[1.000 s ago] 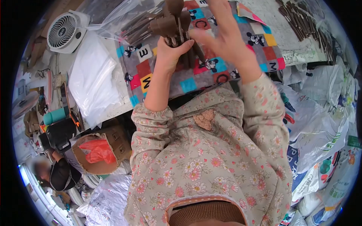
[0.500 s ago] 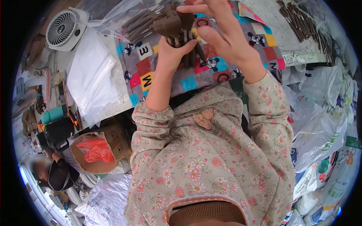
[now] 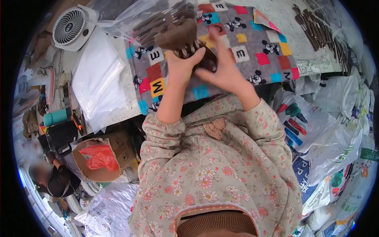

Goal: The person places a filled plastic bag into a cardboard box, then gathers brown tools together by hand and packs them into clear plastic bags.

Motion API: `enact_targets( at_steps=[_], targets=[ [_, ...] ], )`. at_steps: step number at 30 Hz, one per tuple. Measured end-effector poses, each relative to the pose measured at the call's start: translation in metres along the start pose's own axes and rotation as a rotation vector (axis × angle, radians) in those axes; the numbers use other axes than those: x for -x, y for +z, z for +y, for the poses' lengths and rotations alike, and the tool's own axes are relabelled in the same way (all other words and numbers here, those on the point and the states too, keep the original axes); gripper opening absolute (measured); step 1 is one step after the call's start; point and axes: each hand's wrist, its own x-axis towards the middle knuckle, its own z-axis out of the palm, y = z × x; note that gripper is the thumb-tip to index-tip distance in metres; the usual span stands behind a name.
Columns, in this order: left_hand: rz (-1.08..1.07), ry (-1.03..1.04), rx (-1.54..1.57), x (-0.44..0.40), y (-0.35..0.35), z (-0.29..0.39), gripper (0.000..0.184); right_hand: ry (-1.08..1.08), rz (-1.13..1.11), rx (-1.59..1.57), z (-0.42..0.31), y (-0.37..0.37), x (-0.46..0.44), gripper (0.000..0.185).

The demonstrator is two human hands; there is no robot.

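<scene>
A bundle of makeup brushes (image 3: 177, 34) with brown bristle heads and dark handles is gripped in my left hand (image 3: 182, 66), heads pointing away from me. My left thumb lies across the metal collars below the heads. My right hand (image 3: 226, 73) is beside the handle ends, its fingers stretched and apart, slightly smeared by motion. Whether it touches the handles I cannot tell. Beneath both hands spreads a colourful checked cloth (image 3: 260, 59) with cartoon mouse prints. More brushes (image 3: 148, 29) lie in a pile on clear plastic just behind the bundle.
A white fan (image 3: 73, 28) and white plastic sheets (image 3: 96, 83) are on the left of the table. More brushes (image 3: 316, 29) lie at the far right. Below stand a cardboard box (image 3: 120, 150) and plastic sacks (image 3: 323, 126). Another person (image 3: 59, 179) is at lower left.
My right hand has come down and left, from beside the brush heads to the handle ends. The bundle in my left hand has shifted slightly toward me, and its heads now form a wider cluster.
</scene>
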Motion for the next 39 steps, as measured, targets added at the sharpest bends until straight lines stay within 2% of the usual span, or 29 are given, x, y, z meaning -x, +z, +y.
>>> enact_targets(
  at_steps=[1, 2, 5, 6, 7, 8, 10, 11, 14, 16, 18, 20, 21, 22, 24, 26, 28, 29, 30, 31, 32, 34, 35, 37, 38, 39],
  targets=[
    [0.052, -0.032, 0.008, 0.003, 0.002, 0.003, 0.046, 0.017, -0.021, -0.111, 0.001, 0.009, 0.002, 0.097],
    [0.065, 0.061, -0.043, 0.006, 0.001, -0.003, 0.037, 0.03, -0.043, -0.224, 0.002, 0.015, -0.001, 0.097],
    [0.062, 0.042, 0.004, 0.014, -0.005, 0.004, 0.042, 0.07, -0.124, -0.288, 0.011, 0.023, -0.004, 0.101],
    [-0.003, -0.036, -0.074, 0.016, -0.011, 0.005, 0.049, 0.118, -0.186, -0.301, 0.012, 0.023, -0.003, 0.102],
    [-0.068, -0.112, -0.152, 0.019, -0.015, 0.006, 0.058, 0.057, -0.189, -0.246, 0.009, 0.021, -0.005, 0.105],
    [-0.059, -0.099, -0.152, 0.02, -0.017, 0.006, 0.058, 0.043, -0.196, -0.244, 0.009, 0.022, -0.004, 0.105],
    [-0.136, -0.027, -0.288, 0.024, -0.018, 0.006, 0.058, 0.106, -0.183, -0.032, 0.013, 0.025, 0.003, 0.108],
    [-0.14, 0.001, -0.37, 0.023, -0.018, 0.006, 0.057, 0.034, -0.14, 0.097, 0.013, 0.025, 0.005, 0.109],
    [-0.098, 0.084, -0.353, 0.017, -0.011, 0.003, 0.056, -0.017, -0.105, 0.26, 0.009, 0.024, 0.005, 0.107],
    [-0.09, 0.125, -0.3, 0.013, -0.007, 0.006, 0.052, -0.007, -0.088, 0.224, -0.006, 0.017, 0.002, 0.106],
    [-0.033, -0.045, -0.047, 0.012, -0.004, 0.012, 0.05, 0.005, -0.064, 0.181, -0.019, 0.009, -0.005, 0.105],
    [-0.018, -0.009, 0.012, 0.016, 0.0, 0.029, 0.046, -0.066, -0.162, -0.084, -0.03, -0.003, -0.011, 0.099],
    [-0.04, 0.004, 0.169, 0.017, 0.0, 0.044, 0.046, -0.14, -0.153, -0.175, -0.038, -0.013, -0.015, 0.091],
    [-0.062, 0.021, 0.328, 0.015, 0.0, 0.06, 0.047, -0.157, -0.15, -0.169, -0.046, -0.028, -0.026, 0.091],
    [-0.075, 0.128, 0.51, 0.007, -0.004, 0.087, 0.051, 0.015, 0.118, -0.214, -0.063, -0.058, -0.052, 0.083],
    [-0.104, 0.152, 0.769, -0.007, 0.005, 0.122, 0.044, 0.075, 0.223, 0.027, -0.078, -0.077, -0.09, 0.065],
    [-0.082, 0.109, 0.837, -0.024, 0.02, 0.15, 0.036, 0.132, 0.196, 0.155, -0.089, -0.079, -0.13, 0.059],
    [-0.137, 0.075, 0.937, -0.035, 0.029, 0.152, 0.031, 0.117, 0.199, 0.156, -0.062, -0.078, -0.159, 0.059],
    [-0.154, 0.102, 0.92, -0.04, 0.043, 0.156, 0.035, -0.097, 0.157, 0.084, -0.016, -0.072, -0.189, 0.053],
    [-0.073, 0.032, 0.95, -0.047, 0.052, 0.154, 0.038, -0.307, 0.11, 0.01, 0.018, -0.064, -0.208, 0.047],
    [0.01, -0.04, 0.978, -0.053, 0.056, 0.149, 0.041, -0.317, 0.109, 0.01, 0.032, -0.056, -0.214, 0.047],
    [0.079, -0.158, 0.994, -0.06, 0.054, 0.132, 0.047, -0.127, 0.265, -0.175, 0.031, -0.043, -0.22, 0.039],
    [0.073, -0.24, 1.03, -0.063, 0.046, 0.12, 0.05, -0.139, 0.264, -0.177, 0.021, -0.041, -0.214, 0.039],
    [0.034, -0.269, 1.182, -0.064, 0.036, 0.103, 0.051, 0.215, 0.193, -0.872, -0.026, -0.036, -0.176, 0.034],
    [0.022, -0.261, 1.198, -0.059, 0.037, 0.101, 0.051, 0.213, 0.19, -0.877, -0.028, -0.035, -0.173, 0.034],
    [0.028, -0.26, 1.194, -0.055, 0.042, 0.105, 0.051, 0.332, 0.103, -1.166, -0.028, -0.033, -0.17, 0.03]
  ],
)
